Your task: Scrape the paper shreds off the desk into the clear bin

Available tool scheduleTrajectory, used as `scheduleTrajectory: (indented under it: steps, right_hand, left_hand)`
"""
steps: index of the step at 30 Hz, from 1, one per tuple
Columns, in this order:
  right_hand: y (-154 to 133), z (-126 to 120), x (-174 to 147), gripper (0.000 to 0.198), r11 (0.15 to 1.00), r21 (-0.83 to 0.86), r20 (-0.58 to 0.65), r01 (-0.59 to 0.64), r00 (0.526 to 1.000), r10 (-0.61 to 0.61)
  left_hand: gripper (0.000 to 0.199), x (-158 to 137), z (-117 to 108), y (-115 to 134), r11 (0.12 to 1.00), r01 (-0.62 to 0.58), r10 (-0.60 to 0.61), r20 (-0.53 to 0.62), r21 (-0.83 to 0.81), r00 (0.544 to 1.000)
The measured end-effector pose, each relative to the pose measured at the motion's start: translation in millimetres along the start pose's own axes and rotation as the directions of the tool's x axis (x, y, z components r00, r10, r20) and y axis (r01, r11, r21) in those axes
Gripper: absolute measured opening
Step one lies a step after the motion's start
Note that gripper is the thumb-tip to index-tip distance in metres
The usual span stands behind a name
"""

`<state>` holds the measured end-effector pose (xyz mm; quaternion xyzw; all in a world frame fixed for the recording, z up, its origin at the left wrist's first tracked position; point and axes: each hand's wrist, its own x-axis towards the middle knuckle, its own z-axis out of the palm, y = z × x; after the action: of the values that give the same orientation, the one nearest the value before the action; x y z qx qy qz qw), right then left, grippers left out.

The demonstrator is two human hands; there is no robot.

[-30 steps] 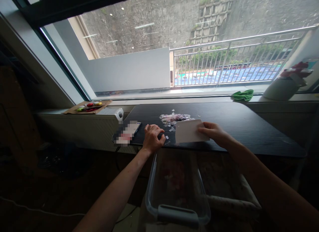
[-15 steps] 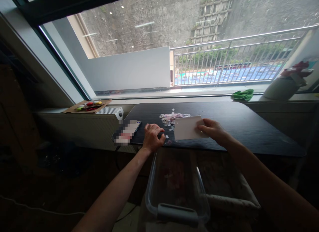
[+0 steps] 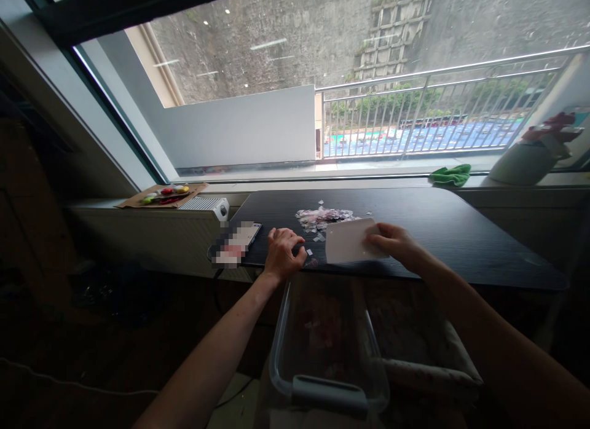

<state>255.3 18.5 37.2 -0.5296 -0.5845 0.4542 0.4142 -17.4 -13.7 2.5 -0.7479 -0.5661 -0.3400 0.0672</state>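
Observation:
My right hand point(image 3: 391, 240) pinches the right edge of a thin white rectangular plastic scraper point(image 3: 349, 241), held tilted over the front of the dark tabletop point(image 3: 442, 226). Just behind the scraper lies a heap of small pale and pinkish paper scraps point(image 3: 322, 216), partly covered by it. My left hand point(image 3: 284, 252) rests on the table's front edge, its fingers loosely bent, the thumb apart and nothing held. One loose white scrap point(image 3: 310, 252) lies beside the left thumb. Below the edge stands a clear plastic bin point(image 3: 282, 330) with some scraps inside.
A phone point(image 3: 239, 241), partly blurred out, lies at the table's left end. On the radiator point(image 3: 152, 232) sits cardboard with colourful items. A green cloth point(image 3: 450, 175) and a pale pot point(image 3: 523, 165) stand along the windowsill. A fabric-covered seat is right of the bin.
The scraper has shifted slightly right and towards me with my right hand, baring a little more of the heap. My left hand has stayed in place.

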Motion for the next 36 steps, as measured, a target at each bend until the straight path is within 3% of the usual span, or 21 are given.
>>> scheduleTrajectory:
  steps: [6,11,16,21,25,30,36]
  right_hand:
    - [-4.3,4.5,-7.0,0.022,0.995,0.094,0.114,-0.043,0.993,0.032]
    - [-7.7,5.0,-7.5,0.022,0.994,0.104,0.1,-0.042,0.995,0.032]
    - [-2.1,12.4,-1.6,0.022,0.995,0.087,-0.008,0.052,0.999,-0.051]
    - [-10.0,24.2,-5.1,0.02,0.989,0.096,0.062,0.115,0.991,-0.121]
    - [-17.7,15.8,-10.2,0.018,0.992,0.023,0.066,0.121,0.99,-0.123]
    - [-5.7,8.9,-2.8,0.018,0.997,0.061,-0.005,0.053,0.999,-0.052]
    - [3.3,17.8,-0.3,0.016,0.987,0.138,0.046,-0.081,0.996,0.075]
  left_hand:
    - [0.012,-0.2,-0.3,0.3,1.0,-0.009,0.009,-0.005,0.0,1.0]
    - [0.013,-0.1,-0.6,1.0,1.0,0.008,-0.008,0.002,0.001,1.0]
    - [0.013,0.1,-1.1,0.7,1.0,0.006,-0.006,0.012,-0.002,1.0]
    - [0.013,-0.2,0.3,-0.6,1.0,0.005,-0.005,0.007,0.006,1.0]
    - [0.013,-0.1,0.8,0.1,1.0,0.006,-0.006,-0.008,0.005,1.0]
    - [0.013,0.2,-0.4,1.2,1.0,0.004,-0.004,0.002,-0.004,1.0]
    - [0.013,-0.3,-0.5,-0.1,1.0,-0.008,0.008,-0.008,-0.006,1.0]
